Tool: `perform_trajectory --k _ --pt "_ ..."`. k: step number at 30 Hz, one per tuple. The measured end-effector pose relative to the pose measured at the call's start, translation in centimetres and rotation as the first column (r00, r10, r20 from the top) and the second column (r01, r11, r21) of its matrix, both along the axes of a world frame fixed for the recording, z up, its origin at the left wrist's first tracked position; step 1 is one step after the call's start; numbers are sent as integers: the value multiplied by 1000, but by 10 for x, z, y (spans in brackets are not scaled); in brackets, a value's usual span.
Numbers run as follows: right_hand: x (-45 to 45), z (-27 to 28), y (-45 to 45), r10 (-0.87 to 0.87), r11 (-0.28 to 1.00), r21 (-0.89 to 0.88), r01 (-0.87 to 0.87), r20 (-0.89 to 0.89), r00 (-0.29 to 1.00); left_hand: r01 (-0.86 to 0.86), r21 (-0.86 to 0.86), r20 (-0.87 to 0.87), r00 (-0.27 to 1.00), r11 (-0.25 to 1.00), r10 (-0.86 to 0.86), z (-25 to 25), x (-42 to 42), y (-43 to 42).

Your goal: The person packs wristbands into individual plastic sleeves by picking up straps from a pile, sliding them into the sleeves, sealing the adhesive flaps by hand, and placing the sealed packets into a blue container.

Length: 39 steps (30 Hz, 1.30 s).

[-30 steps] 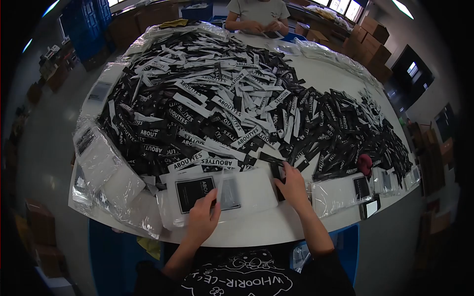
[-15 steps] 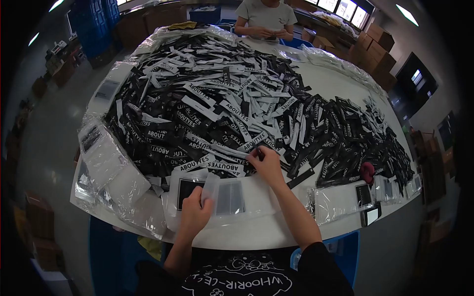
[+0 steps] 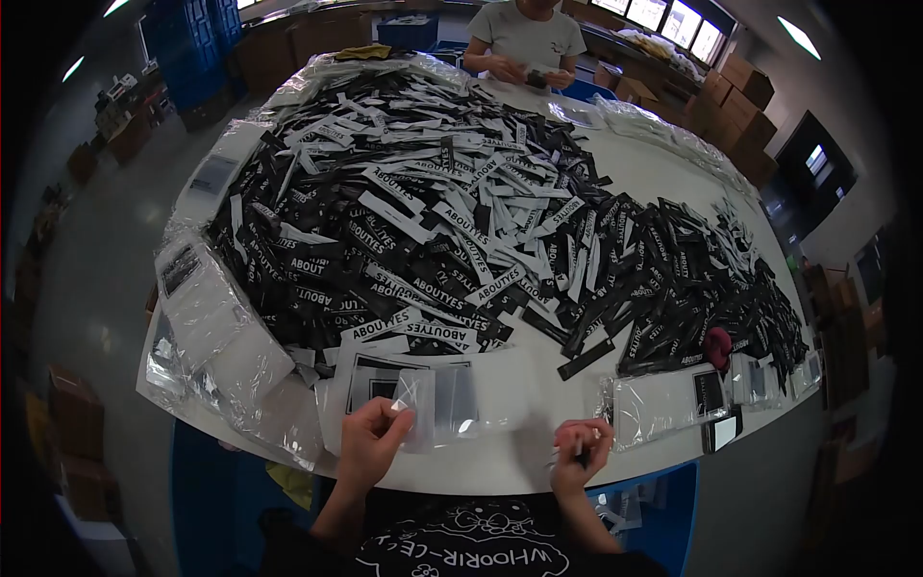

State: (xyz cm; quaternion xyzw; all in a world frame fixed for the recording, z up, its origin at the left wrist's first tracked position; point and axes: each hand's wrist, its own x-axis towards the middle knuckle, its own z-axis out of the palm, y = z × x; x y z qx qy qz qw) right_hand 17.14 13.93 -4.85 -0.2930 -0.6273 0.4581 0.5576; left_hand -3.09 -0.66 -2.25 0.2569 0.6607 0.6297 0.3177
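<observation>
Pinches a clear bag between the thumb and bent fingers of the left hand, narrow in grip, above the near edge of the white table. Has that bag over the right part of a flat stack of pale bags, with a dark-framed print showing at the left of the stack, just beyond the knuckles. Keeps the right hand well apart from the left, beyond the stack's right end, with fingers curled in and almost closed over the near part of the table; cannot tell whether holding anything inside that curl. Faces a broad heap of black and white strips, many lettered ABOUTYES, spreading over much of the table and running on to the right in a mostly black part. Has one black strip lying near the heap's near edge, past the right hand. To the right, has wrapped packs along the near edge, with a dark phone-like item just beside and a dark pink item at the strips. To the left, has more wrapped packs along the rim. Across the table, has a co-worker in a pale top, with a small dark item between both hands.
</observation>
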Motion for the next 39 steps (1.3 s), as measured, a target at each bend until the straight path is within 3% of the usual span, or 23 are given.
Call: perform_trajectory --k 1,3,4,5,7,8,10,12,14,16,18,19,21,24,25,26,27,28,30,32,34,37,39 --pt "8 -11 -10 76 987 -156 -47 186 980 -17 30 7 1000 999 16 0 4 2" --pt "24 -15 -30 74 949 -316 -23 150 986 -31 60 13 999 998 30 -4 8 3" --pt "29 -16 -38 -45 981 -187 58 74 996 -44 71 16 999 997 43 -11 10 2" --pt "29 -20 -36 -48 979 -195 62 73 996 -54 75 16 998 996 52 -14 11 -1" --pt "22 -30 -30 9 991 126 -56 344 939 -56 40 99 994 998 52 -3 14 -4" --pt "21 -30 -39 52 998 -55 -35 363 930 -68 17 187 980 998 64 0 15 -3" --pt "17 -21 -47 -77 995 76 69 100 992 -86 97 149 986 992 71 -2 16 3" --pt "18 -14 -49 -27 992 127 21 46 999 -91 154 111 991 984 74 -2 18 1" --pt "22 -26 -51 190 978 -167 -124 469 862 38 88 85 995 995 -46 1 19 3" --pt "15 -26 -53 166 980 -177 -95 450 877 93 102 115 988 990 -105 -5 22 6" --pt "2 -17 -52 180 958 -243 -153 91 980 149 102 154 974 983 -164 -7 29 8" --pt "-6 -9 -47 212 963 -212 -164 231 949 175 88 70 981 981 -181 -7 36 12" --pt "-37 36 -37 372 926 -176 -335 272 887 172 46 -199 967 984 -160 -3 48 24" --pt "-55 34 -18 473 870 -24 -492 318 822 152 68 -298 946 986 -126 3 48 28" --pt "-47 43 -15 701 693 -439 -572 225 677 149 69 -300 946 986 -122 7 41 26" --pt "-43 39 -9 701 693 -437 -573 226 676 274 63 -329 914 960 -240 10 32 23" --pt "-41 31 -4 766 608 -508 -610 174 618 395 54 -354 866 917 -353 11 26 21" --pt "-39 25 -1 822 513 -574 -638 116 557 394 57 -350 868 917 -351 10 25 20" --pt "-38 22 0 810 516 -571 -638 84 580 380 84 -225 908 921 -354 7 24 20" --pt "-40 28 -6 795 519 -569 -638 48 604 320 96 -304 911 943 -278 10 33 24" --pt "-44 48 -24 506 861 -235 -452 492 708 260 115 -377 905 959 -200 9 38 24" --pt "-46 44 -29 405 894 -93 -439 586 701 232 127 -530 838 965 -131 0 37 19" --pt "-50 34 -27 365 897 -26 -442 609 704 215 60 -697 708 975 -113 -10 33 15"
